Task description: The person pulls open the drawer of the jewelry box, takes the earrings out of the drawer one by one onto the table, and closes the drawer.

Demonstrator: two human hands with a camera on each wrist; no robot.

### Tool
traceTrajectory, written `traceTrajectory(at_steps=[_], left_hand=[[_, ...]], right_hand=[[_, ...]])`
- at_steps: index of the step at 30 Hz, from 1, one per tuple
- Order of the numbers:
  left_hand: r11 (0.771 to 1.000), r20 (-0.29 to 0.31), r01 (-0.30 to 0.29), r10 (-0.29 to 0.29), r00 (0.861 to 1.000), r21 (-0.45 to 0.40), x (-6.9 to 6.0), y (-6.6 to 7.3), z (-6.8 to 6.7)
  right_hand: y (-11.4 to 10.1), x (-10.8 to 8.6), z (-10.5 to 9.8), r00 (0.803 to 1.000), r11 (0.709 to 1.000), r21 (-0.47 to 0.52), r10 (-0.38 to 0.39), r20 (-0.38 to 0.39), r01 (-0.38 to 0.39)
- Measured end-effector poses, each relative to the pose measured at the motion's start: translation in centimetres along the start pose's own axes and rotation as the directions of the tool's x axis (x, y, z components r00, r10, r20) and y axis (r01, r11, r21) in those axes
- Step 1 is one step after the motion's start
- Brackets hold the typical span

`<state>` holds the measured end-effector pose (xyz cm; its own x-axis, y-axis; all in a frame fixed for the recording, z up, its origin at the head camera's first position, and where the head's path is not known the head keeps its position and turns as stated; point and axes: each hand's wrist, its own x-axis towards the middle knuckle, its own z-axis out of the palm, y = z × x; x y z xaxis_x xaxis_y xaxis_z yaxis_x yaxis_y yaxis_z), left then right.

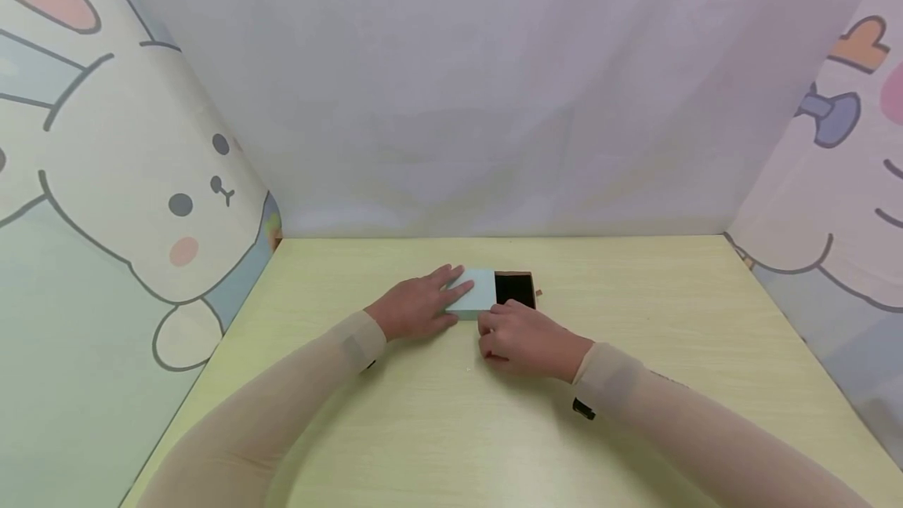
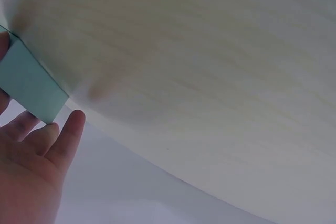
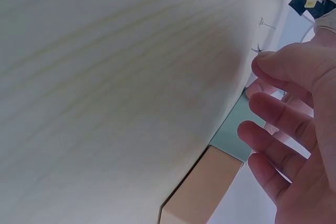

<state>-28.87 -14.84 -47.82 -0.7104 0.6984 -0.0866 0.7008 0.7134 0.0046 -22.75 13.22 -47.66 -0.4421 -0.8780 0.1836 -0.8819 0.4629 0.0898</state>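
Observation:
A pale blue-green box sleeve lies flat on the table, with a brown drawer with a black inside jutting out of its right end. My left hand rests on the sleeve's left part, fingers spread over the top, thumb by the near side. In the left wrist view the sleeve shows beside the left fingertips. My right hand is at the near side, by where sleeve and drawer meet, fingers loosely bent. In the right wrist view nothing shows between the right hand's thumb and fingers, which are near the sleeve and drawer.
The pale wooden table extends around the box, and a small tab shows at the drawer's right end. Behind hangs a plain light curtain; cartoon-printed cloths stand at both sides. Small dark marks show near the right thumb.

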Motion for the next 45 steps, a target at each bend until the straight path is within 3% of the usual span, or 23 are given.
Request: traceTrajectory(at_steps=[14,25,45], left_hand=[[1.0,-0.015,-0.025,0.025,1.0,-0.014,0.01,-0.02,-0.02],[1.0,-0.017,-0.026,0.026,1.0,0.0,-0.12,0.07,-0.18],[1.0,-0.018,-0.02,0.02,1.0,0.005,-0.16,0.07,-0.12]], right_hand=[[-0.41,0.05,0.17,1.0,1.0,0.012,-0.008,0.006,0.008],[-0.47,0.01,0.49,0.998,0.999,-0.015,-0.042,-0.043,0.041],[-0.51,-0.1,0.29,1.0,0.999,0.015,-0.031,-0.006,0.031]])
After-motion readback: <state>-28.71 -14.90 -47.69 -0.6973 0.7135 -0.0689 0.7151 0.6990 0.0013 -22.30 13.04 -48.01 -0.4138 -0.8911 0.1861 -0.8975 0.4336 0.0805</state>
